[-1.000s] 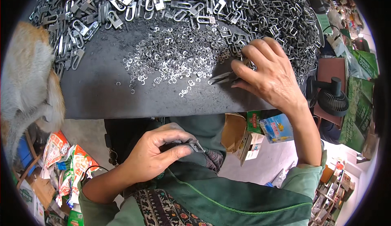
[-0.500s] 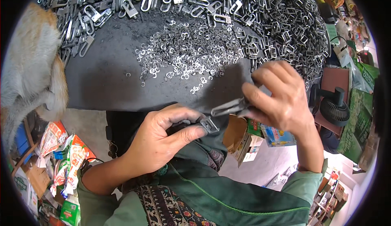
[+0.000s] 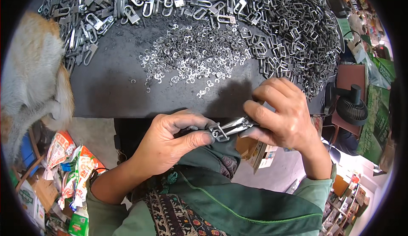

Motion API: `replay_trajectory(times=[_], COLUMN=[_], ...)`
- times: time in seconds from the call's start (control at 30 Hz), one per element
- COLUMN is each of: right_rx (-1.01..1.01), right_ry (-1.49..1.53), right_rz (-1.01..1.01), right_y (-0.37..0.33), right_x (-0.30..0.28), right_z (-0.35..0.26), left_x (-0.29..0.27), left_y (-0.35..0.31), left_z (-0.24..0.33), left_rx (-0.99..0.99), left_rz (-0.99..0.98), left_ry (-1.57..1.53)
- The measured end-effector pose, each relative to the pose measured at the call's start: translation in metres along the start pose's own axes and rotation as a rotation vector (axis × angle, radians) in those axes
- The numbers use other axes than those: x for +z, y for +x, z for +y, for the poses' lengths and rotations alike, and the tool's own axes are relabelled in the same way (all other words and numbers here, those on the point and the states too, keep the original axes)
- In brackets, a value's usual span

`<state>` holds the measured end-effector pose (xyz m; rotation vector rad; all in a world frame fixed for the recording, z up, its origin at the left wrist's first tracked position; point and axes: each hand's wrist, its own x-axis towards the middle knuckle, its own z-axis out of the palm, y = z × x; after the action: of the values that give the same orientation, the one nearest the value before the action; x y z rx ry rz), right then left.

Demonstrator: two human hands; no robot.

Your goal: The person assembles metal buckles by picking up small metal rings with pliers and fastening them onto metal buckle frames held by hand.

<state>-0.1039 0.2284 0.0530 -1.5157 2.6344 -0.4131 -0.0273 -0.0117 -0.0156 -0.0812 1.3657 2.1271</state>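
Note:
Just off the table's near edge, my left hand [image 3: 170, 140] pinches a small metal buckle [image 3: 218, 132] between thumb and fingers. It has a rectangular frame with a ring-like bit inside. My right hand [image 3: 282, 115] is wrapped round a pair of pliers [image 3: 238, 125], whose long jaws reach left to the buckle's frame. Whether the jaws grip anything is too small to tell. Beyond the hands, a heap of tiny C-shaped metal rings [image 3: 195, 57] lies spread on the dark table [image 3: 110, 96].
Long looped metal clips [image 3: 131, 13] are piled along the far side, rectangular metal frames [image 3: 297, 32] at the far right. A furry animal [image 3: 32, 74] sits at the left edge. A small black fan [image 3: 352, 108] stands to the right. Packets [image 3: 80, 174] lie at lower left.
My right hand has come down slightly and left, bringing the pliers' jaws to the buckle. The buckle has turned in my left hand, so its open frame shows more.

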Motion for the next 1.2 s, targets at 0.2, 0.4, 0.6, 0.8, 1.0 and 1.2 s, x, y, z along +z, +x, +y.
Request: replay_trajectory(times=[0.2,0.4,0.6,0.8,1.0,1.2], right_rx=[0.0,-0.033,-0.008,0.158,0.662,1.098], right_ry=[-0.018,-0.084,-0.122,0.023,-0.143,-0.514], right_rz=[0.018,0.057,0.066,0.097,0.46,0.52], right_y=[-0.001,-0.001,-0.016,-0.045,-0.089,-0.089], right_x=[-0.001,-0.001,-0.001,0.02,0.04,0.054], right_z=[-0.002,-0.005,-0.014,-0.041,-0.009,0.041], left_x=[-0.003,0.002,0.002,0.012,-0.02,0.005], left_y=[0.002,0.001,0.001,-0.022,-0.018,-0.015], left_z=[-0.006,0.003,0.001,-0.004,-0.057,-0.052], left_rx=[0.088,0.037,0.13,-0.017,-0.172,0.475], left_rz=[-0.025,-0.05,-0.066,0.02,0.223,0.018], left_ry=[0.046,0.118,0.255,0.202,0.791,1.701])
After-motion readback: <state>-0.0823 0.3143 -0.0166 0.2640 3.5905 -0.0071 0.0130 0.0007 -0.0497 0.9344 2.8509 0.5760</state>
